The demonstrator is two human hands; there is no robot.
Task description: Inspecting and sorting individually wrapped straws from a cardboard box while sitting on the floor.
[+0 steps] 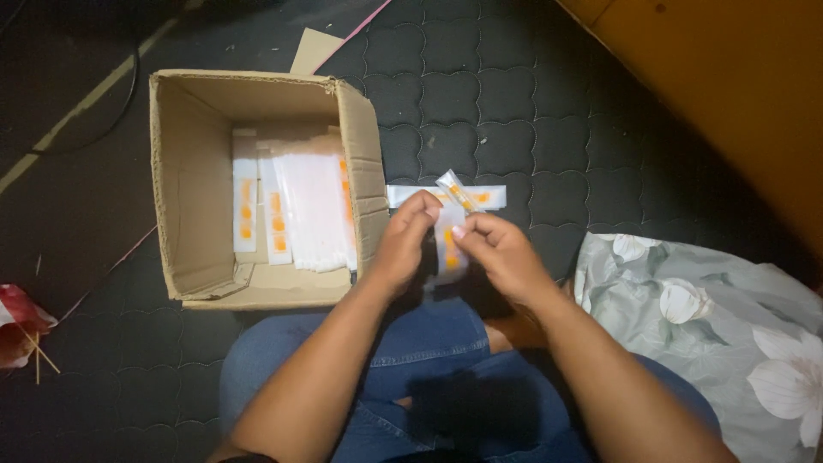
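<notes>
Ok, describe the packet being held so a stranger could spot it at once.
Start at the open cardboard box; just right of it, the left hand and right hand meet. Between their fingertips is a slim clear sachet with orange marks, raised and tilted, unlike the flat ones stacked in the box.

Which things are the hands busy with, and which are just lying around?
Busy with:
- left hand and right hand, both pinching a small white-and-orange packet
- loose packets lying just behind the hands
- cardboard box holding rows of the same packets

Just lying around:
- flowered cloth
- red-and-white wrapper
- cardboard scrap
- dark quilted mat
</notes>
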